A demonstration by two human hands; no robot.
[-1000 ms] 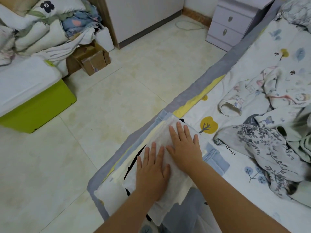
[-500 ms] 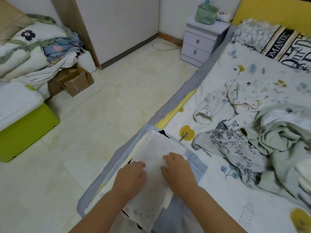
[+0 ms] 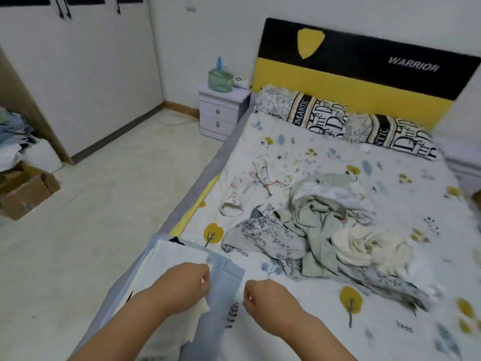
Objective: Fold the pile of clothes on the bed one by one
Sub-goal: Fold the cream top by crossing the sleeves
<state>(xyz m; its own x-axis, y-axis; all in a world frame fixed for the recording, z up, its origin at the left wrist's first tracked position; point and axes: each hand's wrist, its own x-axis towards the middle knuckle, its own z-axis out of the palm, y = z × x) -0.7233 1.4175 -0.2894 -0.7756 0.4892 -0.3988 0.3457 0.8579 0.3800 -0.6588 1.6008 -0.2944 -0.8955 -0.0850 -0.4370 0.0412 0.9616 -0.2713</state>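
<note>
Hands leaving the folded stack at the bed's near left edge.

Head view: left hand (image 3: 182, 285) is curling, fingers pressed together over the white folded cloth (image 3: 171, 259); right hand (image 3: 263, 298) is hanging loosely closed, pinching nothing. The unfolded pile (image 3: 320, 225) is lying mid-bed (image 3: 390, 256). The stack is sitting close to the edge, so a careless brush could topple it. Half a second ago both palms were pressing the cloth; now the gaze is lifting toward the pile.
</note>
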